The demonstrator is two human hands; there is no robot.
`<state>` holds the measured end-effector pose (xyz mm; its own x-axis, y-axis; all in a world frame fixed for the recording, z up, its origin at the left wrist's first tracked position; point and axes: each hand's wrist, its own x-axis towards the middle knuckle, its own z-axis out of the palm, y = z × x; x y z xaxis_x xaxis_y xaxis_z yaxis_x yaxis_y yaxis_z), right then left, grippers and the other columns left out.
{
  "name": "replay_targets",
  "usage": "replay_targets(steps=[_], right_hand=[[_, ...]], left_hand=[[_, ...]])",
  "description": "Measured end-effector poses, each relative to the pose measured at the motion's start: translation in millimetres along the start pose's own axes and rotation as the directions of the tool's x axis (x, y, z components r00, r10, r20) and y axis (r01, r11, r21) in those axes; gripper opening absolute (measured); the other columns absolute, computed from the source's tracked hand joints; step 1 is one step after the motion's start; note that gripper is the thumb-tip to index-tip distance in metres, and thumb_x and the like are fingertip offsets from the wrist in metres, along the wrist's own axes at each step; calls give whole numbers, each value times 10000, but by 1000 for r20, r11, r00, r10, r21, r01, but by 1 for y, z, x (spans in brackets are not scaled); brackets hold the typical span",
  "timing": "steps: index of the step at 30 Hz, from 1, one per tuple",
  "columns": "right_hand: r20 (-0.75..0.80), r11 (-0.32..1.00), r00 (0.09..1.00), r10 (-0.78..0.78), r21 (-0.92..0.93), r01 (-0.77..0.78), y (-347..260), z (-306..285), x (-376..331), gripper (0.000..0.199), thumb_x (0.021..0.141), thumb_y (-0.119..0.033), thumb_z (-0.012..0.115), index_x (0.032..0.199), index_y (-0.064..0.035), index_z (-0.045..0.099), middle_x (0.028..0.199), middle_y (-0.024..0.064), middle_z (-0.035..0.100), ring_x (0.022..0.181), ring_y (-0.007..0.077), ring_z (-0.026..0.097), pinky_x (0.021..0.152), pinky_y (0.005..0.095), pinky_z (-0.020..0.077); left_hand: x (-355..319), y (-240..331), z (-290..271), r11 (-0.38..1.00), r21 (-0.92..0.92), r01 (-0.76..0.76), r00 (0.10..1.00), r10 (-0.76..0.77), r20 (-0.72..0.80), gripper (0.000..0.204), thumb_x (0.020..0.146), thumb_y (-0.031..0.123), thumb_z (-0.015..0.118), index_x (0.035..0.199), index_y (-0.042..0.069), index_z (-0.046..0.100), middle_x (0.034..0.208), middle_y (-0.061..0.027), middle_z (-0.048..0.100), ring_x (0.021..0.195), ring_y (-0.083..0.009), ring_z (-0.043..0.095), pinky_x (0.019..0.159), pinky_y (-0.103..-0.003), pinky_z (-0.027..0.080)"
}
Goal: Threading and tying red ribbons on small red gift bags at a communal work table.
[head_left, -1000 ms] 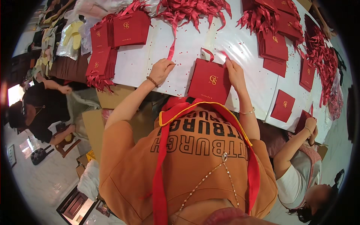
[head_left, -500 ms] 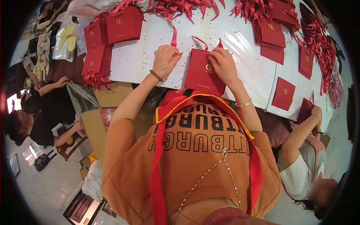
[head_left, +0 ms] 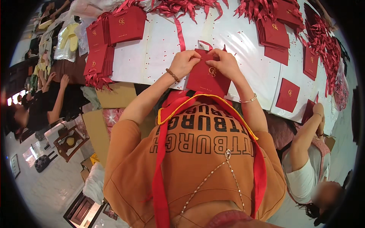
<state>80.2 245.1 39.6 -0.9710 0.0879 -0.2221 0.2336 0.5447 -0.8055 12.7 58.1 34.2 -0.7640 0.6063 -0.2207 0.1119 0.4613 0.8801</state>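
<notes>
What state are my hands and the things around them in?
Red bag, printed front showing
Left hand, fingers bent at the red bag's top, grip unclear
Right hand, fingers bent at the red bag's top, grip unclear
Red bags at left, stacked
Ribbon heap, jumbled
Ribbon strand, laid almost straight

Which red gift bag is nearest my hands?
The red gift bag directly before you, with your left hand and right hand at its top; the other bags are farther off.

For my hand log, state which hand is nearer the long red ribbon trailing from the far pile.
Left. The left hand is at the near end of the ribbon, contact unclear; the right hand is farther off to its right, at the red bag.
</notes>
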Motion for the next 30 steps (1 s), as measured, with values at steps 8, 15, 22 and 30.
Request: replay_targets(steps=[8, 15, 22, 30], right_hand=[[94, 994, 991, 98, -50, -94, 5, 2, 7, 386, 700, -331, 687, 1028, -129, 654, 798, 118, 666, 771, 267, 638, 711, 366, 472], [56, 996, 996, 74, -62, -71, 4, 2, 1, 379, 724, -308, 672, 1068, -152, 637, 809, 119, 663, 779, 280, 634, 717, 370, 471], [28, 998, 999, 39, -60, -37, 6, 4, 1, 321, 746, -254, 645, 1051, -152, 647, 838, 134, 661, 804, 300, 627, 732, 380, 470], [19, 989, 996, 87, -123, -84, -7, 5, -1, 305, 749, -220, 644, 1045, -147, 645, 855, 130, 664, 808, 306, 628, 735, 397, 473]], left_hand=[[5, 0, 22, 861, 383, -336, 909, 402, -107, 117, 795, 109, 575, 848, 13, 616, 781, -139, 617, 743, -302, 598, 670, -377, 472], [6, 7, 26, 898, 351, -266, 939, 324, -117, 94, 789, 101, 571, 823, 19, 602, 774, -134, 615, 753, -305, 600, 666, -387, 472], [10, 13, 27, 785, 547, -292, 929, 368, -33, 69, 779, 59, 540, 779, -2, 572, 758, -171, 604, 742, -326, 591, 662, -420, 467], [12, 14, 30, 754, 565, -335, 908, 419, -21, 56, 773, 42, 536, 793, -5, 557, 753, -178, 591, 735, -348, 574, 662, -433, 461]])
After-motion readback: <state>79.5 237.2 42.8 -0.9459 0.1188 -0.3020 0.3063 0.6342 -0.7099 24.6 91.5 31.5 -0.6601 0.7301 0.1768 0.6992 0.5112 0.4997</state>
